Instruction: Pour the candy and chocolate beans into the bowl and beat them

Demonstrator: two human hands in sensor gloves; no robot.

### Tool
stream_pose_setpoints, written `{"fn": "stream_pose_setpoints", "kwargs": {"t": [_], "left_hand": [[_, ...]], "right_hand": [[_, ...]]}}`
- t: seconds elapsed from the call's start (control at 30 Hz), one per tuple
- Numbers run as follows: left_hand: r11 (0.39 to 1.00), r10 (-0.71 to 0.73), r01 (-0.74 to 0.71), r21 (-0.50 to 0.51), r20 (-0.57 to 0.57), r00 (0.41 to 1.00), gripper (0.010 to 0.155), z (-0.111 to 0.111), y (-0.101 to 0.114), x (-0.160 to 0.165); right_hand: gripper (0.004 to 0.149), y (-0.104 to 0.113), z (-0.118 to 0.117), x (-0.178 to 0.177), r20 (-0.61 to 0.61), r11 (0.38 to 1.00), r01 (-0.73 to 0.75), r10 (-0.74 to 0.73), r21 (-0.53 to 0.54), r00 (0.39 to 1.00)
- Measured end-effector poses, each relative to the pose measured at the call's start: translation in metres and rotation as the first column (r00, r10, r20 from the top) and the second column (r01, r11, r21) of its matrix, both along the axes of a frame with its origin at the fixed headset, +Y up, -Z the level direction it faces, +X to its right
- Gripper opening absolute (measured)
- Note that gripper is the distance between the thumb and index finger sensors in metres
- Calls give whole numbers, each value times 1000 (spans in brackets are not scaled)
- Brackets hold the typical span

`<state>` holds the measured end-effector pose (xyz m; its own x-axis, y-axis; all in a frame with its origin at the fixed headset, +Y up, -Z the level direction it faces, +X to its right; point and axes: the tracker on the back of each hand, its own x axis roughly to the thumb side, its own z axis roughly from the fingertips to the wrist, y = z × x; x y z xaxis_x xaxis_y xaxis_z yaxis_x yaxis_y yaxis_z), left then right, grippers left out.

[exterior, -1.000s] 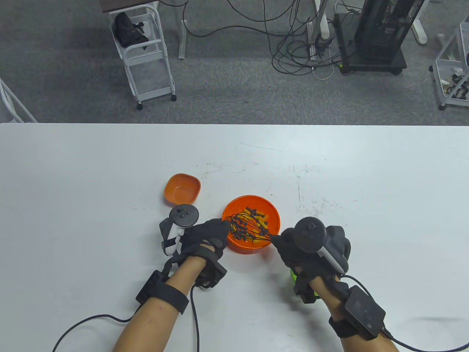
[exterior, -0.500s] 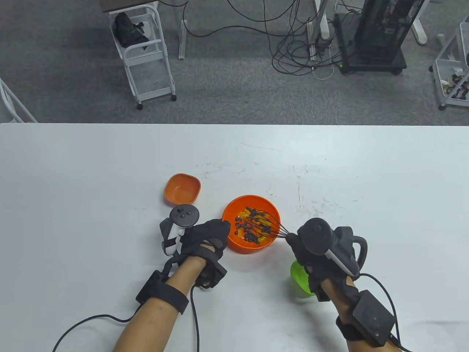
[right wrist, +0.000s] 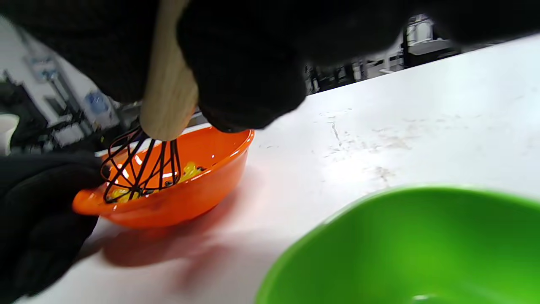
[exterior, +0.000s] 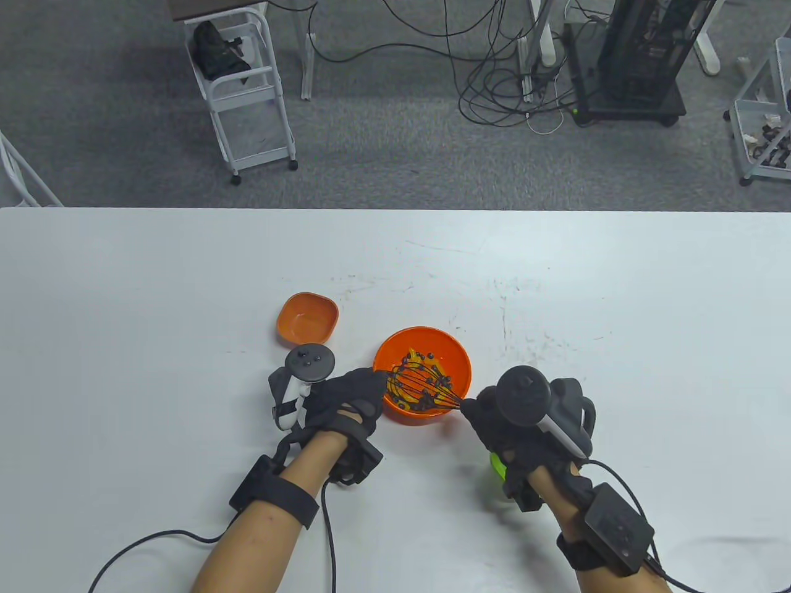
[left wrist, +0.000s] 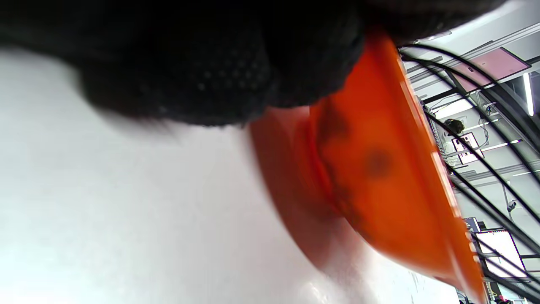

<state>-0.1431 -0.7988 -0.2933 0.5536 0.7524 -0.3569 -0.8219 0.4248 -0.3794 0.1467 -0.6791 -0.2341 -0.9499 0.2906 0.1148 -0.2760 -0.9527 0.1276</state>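
Orange bowl point(exterior: 454, 361) sits low-center on the white table point(exterior: 618, 309), with yellow candy and dark chocolate beans point(exterior: 415, 357) inside. Right hand point(exterior: 503, 426) has its fingers wrapped round the whisk point(exterior: 423, 383) handle, wires down in the bowl. Left hand point(exterior: 349, 395) grips the bowl's left rim. A small empty orange dish point(exterior: 307, 317) sits upper left of the bowl, and a green bowl point(right wrist: 405, 249) is mostly hidden under the right hand.

- The table view looks down from high up
- Both wrist views sit low and very close, and all three see the orange bowl point(exterior: 457, 361)
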Motion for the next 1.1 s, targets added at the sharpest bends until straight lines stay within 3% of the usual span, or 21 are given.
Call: {"fn": "stream_pose_setpoints", "kwargs": {"t": [0.1,0.23,0.4,0.5,0.6,0.77,0.93,1.1], "left_hand": [[1000,-2,2,1,0,1000,48,0,0,0],[1000,-8,8,7,2,1000,48,1,0,1],[1000,-17,17,11,5,1000,48,1,0,2],[1000,-14,14,9,7,1000,48,1,0,2],[1000,-8,8,5,6,1000,48,1,0,2],[1000,-8,8,4,5,1000,48,1,0,2],[1000,-7,7,4,1,1000,48,1,0,2],[1000,-8,8,1,-12,1000,49,1,0,1]], "right_hand": [[54,16,8,-1,-8,995,-93,93,46,996],[54,19,9,6,74,982,-159,152,100,986],[55,6,0,10,159,982,-145,125,119,979],[56,-10,-9,14,178,996,-9,-6,87,984],[56,-19,-12,13,174,994,98,-103,38,979],[56,-15,-7,2,97,994,108,-108,10,989],[54,-2,-1,0,27,999,32,-32,-18,999],[53,11,4,7,42,994,-89,87,60,995]]}}
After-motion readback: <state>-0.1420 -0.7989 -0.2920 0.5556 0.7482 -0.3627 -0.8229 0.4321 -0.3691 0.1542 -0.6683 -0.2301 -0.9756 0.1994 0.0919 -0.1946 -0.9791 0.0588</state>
